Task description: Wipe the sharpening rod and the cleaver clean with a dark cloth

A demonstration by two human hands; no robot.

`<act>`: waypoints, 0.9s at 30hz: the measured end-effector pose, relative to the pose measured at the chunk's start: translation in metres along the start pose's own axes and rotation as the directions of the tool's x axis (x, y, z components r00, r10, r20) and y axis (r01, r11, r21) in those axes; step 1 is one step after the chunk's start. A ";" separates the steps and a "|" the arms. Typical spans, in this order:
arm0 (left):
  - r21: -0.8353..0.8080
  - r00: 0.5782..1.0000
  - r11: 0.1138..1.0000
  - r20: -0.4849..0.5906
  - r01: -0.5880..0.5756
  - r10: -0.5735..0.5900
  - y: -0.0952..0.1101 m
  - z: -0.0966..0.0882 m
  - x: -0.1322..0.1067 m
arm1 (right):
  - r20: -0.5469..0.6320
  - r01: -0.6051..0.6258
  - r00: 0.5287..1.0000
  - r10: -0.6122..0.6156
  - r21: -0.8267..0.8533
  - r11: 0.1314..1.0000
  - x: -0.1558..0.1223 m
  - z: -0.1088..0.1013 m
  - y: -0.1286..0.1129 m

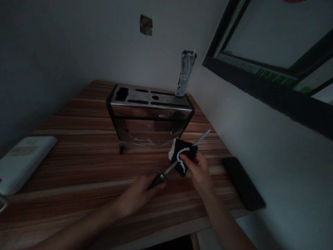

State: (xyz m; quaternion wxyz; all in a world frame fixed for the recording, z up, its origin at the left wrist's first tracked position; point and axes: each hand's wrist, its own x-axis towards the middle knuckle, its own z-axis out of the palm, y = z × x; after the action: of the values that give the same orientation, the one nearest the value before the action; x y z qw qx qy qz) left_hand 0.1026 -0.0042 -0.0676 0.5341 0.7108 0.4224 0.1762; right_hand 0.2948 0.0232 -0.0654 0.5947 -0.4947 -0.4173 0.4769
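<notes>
2 hands above a wooden table (78,156), left hand (137,194) clenched on the handle of a honing rod (170,169), right hand (199,172) pinching a black cloth (183,152) around its shaft, slotted knife holder (151,104) just behind, dark phone (243,182) at right.

L grip (140,195), R grip (199,172) clenched

Probably home kitchen: knife block (149,114), wooden counter (78,163).

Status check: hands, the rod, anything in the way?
Left hand gripping rod by its dark handle. Right hand holding black cloth around the rod. Knife block just behind; dark phone beside right forearm.
</notes>
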 end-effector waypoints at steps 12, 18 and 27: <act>-0.056 0.999 0.998 -0.044 -0.023 0.021 -0.004 0.000 0.000 | 0.208 -0.053 0.975 0.083 -0.145 0.988 -0.017 0.021 0.001; -0.049 0.999 0.999 -0.036 -0.018 0.016 -0.003 -0.001 0.000 | 0.233 -0.068 0.968 0.094 -0.118 0.991 -0.020 0.023 0.001; -0.034 0.999 0.999 -0.046 -0.013 0.012 -0.001 0.000 0.000 | 0.226 -0.085 0.969 0.104 -0.090 0.992 -0.020 0.023 -0.002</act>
State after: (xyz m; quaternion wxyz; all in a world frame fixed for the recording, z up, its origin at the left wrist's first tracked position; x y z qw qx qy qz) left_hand 0.1021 -0.0043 -0.0680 0.5351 0.7000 0.4272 0.2030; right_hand 0.2687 0.0076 -0.0601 0.4988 -0.4787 -0.4780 0.5418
